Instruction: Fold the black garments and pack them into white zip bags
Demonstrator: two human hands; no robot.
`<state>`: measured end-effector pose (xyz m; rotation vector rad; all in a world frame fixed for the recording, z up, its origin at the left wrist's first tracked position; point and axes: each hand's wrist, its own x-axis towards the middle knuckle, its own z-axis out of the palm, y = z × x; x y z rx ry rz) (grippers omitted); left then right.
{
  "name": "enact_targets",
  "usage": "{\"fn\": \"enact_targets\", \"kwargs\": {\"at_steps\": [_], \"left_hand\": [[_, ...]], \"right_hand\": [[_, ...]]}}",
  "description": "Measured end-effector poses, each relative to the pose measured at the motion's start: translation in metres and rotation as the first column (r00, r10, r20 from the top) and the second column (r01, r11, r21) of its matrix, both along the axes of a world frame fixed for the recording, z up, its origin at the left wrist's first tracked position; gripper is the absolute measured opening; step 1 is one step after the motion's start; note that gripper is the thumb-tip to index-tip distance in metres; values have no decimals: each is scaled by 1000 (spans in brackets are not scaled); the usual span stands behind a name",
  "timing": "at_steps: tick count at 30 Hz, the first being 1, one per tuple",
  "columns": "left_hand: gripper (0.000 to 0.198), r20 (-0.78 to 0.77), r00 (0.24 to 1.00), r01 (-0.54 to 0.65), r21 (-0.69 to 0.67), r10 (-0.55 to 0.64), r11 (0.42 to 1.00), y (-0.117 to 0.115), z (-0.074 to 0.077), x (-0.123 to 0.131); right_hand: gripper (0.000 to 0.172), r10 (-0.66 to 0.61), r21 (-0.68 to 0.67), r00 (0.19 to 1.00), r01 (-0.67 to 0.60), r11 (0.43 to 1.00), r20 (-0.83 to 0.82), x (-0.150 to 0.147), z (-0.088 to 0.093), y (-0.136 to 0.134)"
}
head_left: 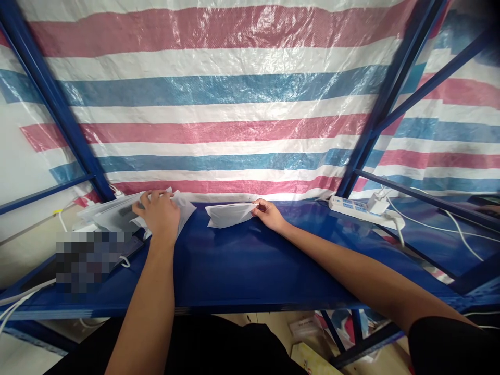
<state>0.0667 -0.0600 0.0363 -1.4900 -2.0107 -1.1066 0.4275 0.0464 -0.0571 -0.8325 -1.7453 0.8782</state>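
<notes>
At the middle of the blue shelf [250, 271], near its back edge, lies a flat, whitish translucent plastic bag [230, 214]. My right hand [269, 214] pinches its right end between thumb and fingers. Further left, my left hand [158, 211] rests on a loose pile of similar translucent bags [121, 212], its fingers bent and spread apart. Part of the pile is hidden under that hand.
A phone-like device [91, 260], blurred out, lies at the left with white cables beside it. On the right is a white power strip [349, 207] with a charger [378, 202] plugged in. Blue posts [385, 112] and a striped tarp [219, 88] stand behind.
</notes>
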Motion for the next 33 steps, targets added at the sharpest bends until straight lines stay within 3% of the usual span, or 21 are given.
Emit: {"fn": "enact_targets", "kwargs": {"at_steps": [2,3,5,7,9,16,20,23,27,29,33], "left_hand": [[36,26,980,198,12,-198,980,2,4,11],[39,69,939,338,-13,-336,941,3,5,17],[46,194,800,590,-85,-567,803,7,4,28],[50,273,696,712,-152,-664,685,11,-1,38],[42,238,676,736,-192,-697,649,15,-8,44],[28,54,743,668,-114,-667,735,29,-23,49],[23,-132,740,662,-23,-659,749,22,-26,67],[29,-230,639,755,6,-734,655,14,-26,88],[28,-270,493,855,-23,-827,518,11,-24,104],[26,-292,467,866,-43,-835,499,12,-24,105],[23,-316,470,850,-91,-825,519,13,-24,102]], "right_hand": [[30,-5,4,1000,5,1000,5,0,1,-1],[30,-8,7,1000,8,1000,5,1,1,-2],[29,-15,15,1000,15,1000,6,0,2,-3],[29,-26,25,1000,25,999,5,0,4,-4],[32,-31,36,999,32,999,-12,-1,6,-6],[42,-45,59,992,52,997,-120,-5,22,-20],[40,-118,179,990,129,975,-72,-8,33,-37],[34,-116,298,993,109,948,4,-11,41,-52],[24,-30,464,989,-42,885,147,-14,47,-64],[25,-17,494,982,-79,866,187,-15,47,-66],[26,-49,541,973,-84,837,227,-16,46,-65]]}}
